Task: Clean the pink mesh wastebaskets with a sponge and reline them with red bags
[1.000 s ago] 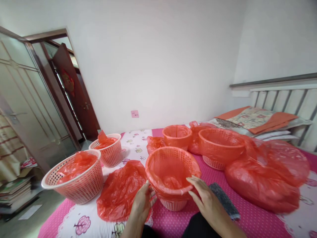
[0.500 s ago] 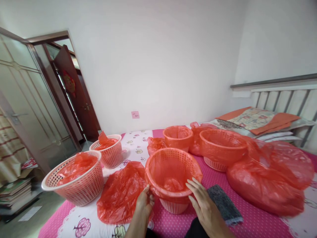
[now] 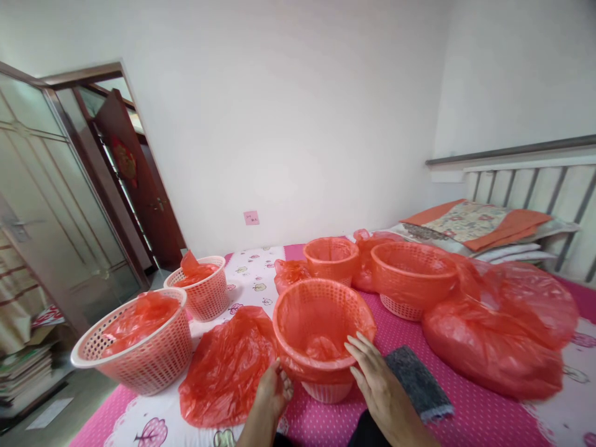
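Note:
A pink slotted basket [image 3: 327, 391] stands upright in front of me. A red plastic bag [image 3: 321, 310] lines it and is folded out over the rim, hanging partway down the outside. At the basket's near left, my left hand [image 3: 275, 386] has its fingers curled in at the bag's folded edge. My right hand [image 3: 375, 372] rests against the near right side of the rim, fingers stretched out on the plastic. Left of the basket, another red plastic bag [image 3: 230, 366] lies flat and crumpled on the bed.
Two pink baskets with loose red bags inside, a larger one [image 3: 153, 357] and a smaller one [image 3: 212, 298], stand left. Behind are two lined baskets [image 3: 330, 251] [image 3: 400, 307]. A stuffed red bag [image 3: 493, 347] and a dark folded cloth [image 3: 416, 379] lie to the right.
My left hand has shifted slightly down along the basket's left side. The right hand stays at the rim, and the view has turned a little.

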`<act>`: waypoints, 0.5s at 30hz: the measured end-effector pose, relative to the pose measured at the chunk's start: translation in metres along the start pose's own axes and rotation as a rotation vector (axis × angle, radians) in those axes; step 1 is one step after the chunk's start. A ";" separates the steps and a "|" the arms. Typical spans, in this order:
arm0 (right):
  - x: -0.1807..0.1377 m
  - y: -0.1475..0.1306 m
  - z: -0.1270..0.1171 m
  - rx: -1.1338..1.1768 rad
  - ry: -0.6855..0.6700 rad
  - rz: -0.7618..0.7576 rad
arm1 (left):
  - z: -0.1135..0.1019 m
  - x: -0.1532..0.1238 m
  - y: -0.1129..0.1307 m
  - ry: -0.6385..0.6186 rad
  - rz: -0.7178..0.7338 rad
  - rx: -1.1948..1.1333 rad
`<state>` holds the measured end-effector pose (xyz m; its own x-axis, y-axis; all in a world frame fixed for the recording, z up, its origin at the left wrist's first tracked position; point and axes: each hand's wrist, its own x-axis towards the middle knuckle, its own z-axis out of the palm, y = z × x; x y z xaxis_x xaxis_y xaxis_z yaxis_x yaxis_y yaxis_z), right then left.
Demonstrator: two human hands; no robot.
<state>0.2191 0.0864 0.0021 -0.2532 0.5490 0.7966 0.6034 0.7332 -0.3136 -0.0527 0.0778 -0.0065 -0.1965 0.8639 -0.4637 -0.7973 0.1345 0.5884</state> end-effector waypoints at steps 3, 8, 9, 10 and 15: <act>0.001 -0.001 -0.008 0.101 0.041 0.055 | -0.002 -0.024 -0.010 0.025 -0.008 -0.055; -0.021 0.019 -0.011 0.459 0.321 0.663 | -0.001 -0.059 -0.027 -0.068 -0.116 -0.151; -0.029 0.025 -0.006 0.595 0.331 0.853 | 0.000 -0.062 -0.030 -0.077 -0.129 -0.160; -0.038 0.030 -0.001 0.751 0.308 1.037 | 0.002 -0.064 -0.033 -0.084 -0.133 -0.164; -0.059 0.031 0.032 1.426 0.057 1.527 | 0.011 -0.065 -0.041 -0.089 -0.152 -0.154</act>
<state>0.2282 0.0894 -0.0707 -0.1971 0.8851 -0.4216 -0.6156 -0.4464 -0.6494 -0.0006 0.0221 0.0068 -0.0219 0.8795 -0.4755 -0.8928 0.1968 0.4052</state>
